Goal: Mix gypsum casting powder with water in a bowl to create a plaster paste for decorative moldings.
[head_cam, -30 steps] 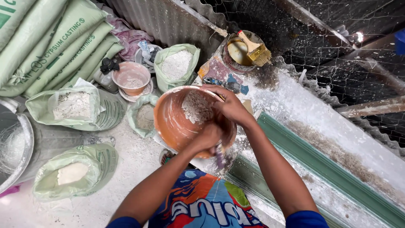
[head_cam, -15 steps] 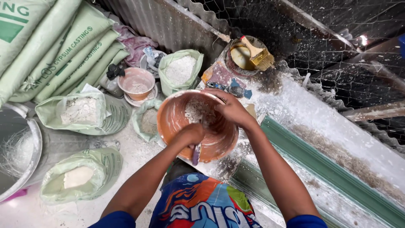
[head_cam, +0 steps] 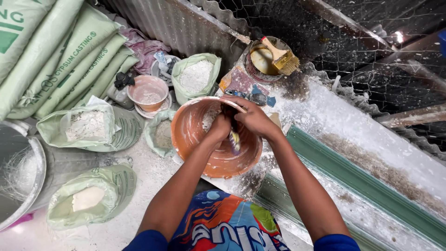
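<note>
An orange plastic bowl (head_cam: 193, 135), smeared with white, sits in front of me with a little white powder (head_cam: 208, 122) inside at its far wall. Both my hands are inside it. My left hand (head_cam: 218, 129) is closed round a small tool (head_cam: 235, 138) with a yellow and purple handle that points down into the bowl. My right hand (head_cam: 253, 118) lies right beside it, its fingers curled over the bowl's far rim. My blue, orange and green patterned lap (head_cam: 218, 225) is just below the bowl.
Open green bags of white powder (head_cam: 195, 74) (head_cam: 86, 125) (head_cam: 86, 200) ring the bowl. A small pink bowl (head_cam: 147, 92), stacked green sacks (head_cam: 69, 60), a metal basin (head_cam: 25, 176), a tin holding a paintbrush (head_cam: 278, 58), a green moulding (head_cam: 362, 181) and wire mesh (head_cam: 348, 42) surround me.
My left hand with the tool has gone from the bowl's near rim deeper inside, next to my right hand. The lump of powder seen before is now mostly hidden.
</note>
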